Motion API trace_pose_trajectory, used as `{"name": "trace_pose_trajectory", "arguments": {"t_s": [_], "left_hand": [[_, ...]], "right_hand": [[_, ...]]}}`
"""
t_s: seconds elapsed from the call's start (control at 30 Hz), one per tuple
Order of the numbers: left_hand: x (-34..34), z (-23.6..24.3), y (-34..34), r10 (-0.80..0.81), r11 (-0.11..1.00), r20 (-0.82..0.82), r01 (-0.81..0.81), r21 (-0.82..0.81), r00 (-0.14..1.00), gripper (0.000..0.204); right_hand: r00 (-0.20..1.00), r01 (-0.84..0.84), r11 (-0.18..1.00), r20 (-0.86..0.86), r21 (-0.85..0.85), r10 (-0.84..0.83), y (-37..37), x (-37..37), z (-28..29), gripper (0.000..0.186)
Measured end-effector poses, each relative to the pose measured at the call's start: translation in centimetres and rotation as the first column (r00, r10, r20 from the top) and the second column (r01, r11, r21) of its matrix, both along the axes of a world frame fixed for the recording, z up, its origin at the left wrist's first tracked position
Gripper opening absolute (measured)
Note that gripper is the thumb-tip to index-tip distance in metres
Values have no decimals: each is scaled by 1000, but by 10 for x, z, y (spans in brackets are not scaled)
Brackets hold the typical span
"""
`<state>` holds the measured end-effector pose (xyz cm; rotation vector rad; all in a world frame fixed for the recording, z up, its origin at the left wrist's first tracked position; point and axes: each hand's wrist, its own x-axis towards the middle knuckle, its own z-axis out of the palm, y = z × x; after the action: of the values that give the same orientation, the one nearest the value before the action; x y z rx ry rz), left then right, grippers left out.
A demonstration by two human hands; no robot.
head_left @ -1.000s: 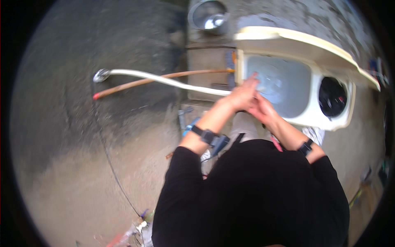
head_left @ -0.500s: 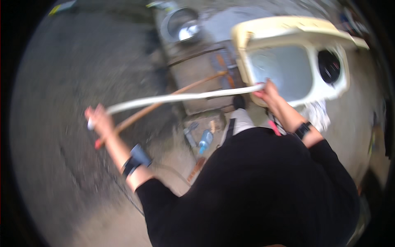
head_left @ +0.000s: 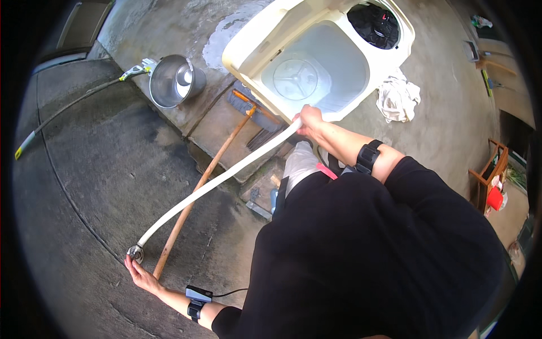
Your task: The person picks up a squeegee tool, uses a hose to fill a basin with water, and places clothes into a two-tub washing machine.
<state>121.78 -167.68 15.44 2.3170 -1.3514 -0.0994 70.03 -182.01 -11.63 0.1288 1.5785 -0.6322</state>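
A long white hose [head_left: 217,179] runs slantwise in front of me, from the lower left up to the washing machine. My right hand [head_left: 310,120] is closed around its upper end, at the near edge of the open twin-tub washing machine [head_left: 354,93]. At the far-left end, the fingers of my left hand [head_left: 142,277] hold the hose by a greyish end piece [head_left: 135,253], whose detail is too small to make out. A little water-like shine shows in the pale wash tub. Dark cloth [head_left: 372,25] fills the smaller round tub.
A broom [head_left: 210,169] with a wooden handle lies under the hose. Beyond it stand a metal bucket [head_left: 170,85] and a long-handled mop [head_left: 84,104]. White cloth [head_left: 398,97] lies beside the machine on the concrete floor. A wooden rack [head_left: 490,172] stands far right.
My view has turned, so the machine appears higher and further left. My left hand has come lower and nearer, tilting the hose more steeply. Both hands still hold it.
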Motion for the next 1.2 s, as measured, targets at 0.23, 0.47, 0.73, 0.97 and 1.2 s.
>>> {"name": "trace_pose_trajectory", "arguments": {"t_s": [0.23, 0.47, 0.73, 0.97, 1.2], "left_hand": [[23, -5, -38, 146, 987, 42, -149, 67, 988, 33], [56, -8, -59, 370, 893, 249, -417, 169, 895, 42], [45, -6, -65, 371, 874, 284, -436, 214, 884, 42], [44, -6, -65, 392, 854, 358, -480, 201, 848, 43], [43, -7, -64, 415, 838, 350, -503, 213, 840, 44]], "right_hand": [[995, 95, 992, 26, 78, -97, 6, -2, -8, 29], [994, 98, 991, 33, 86, -101, 10, 2, -13, 29], [960, 171, 973, 197, 155, -200, 14, 0, -10, 30], [952, 202, 966, 199, 163, -233, 14, 1, -7, 30], [953, 256, 964, 146, 76, -265, -1, 2, 0, 29]]}}
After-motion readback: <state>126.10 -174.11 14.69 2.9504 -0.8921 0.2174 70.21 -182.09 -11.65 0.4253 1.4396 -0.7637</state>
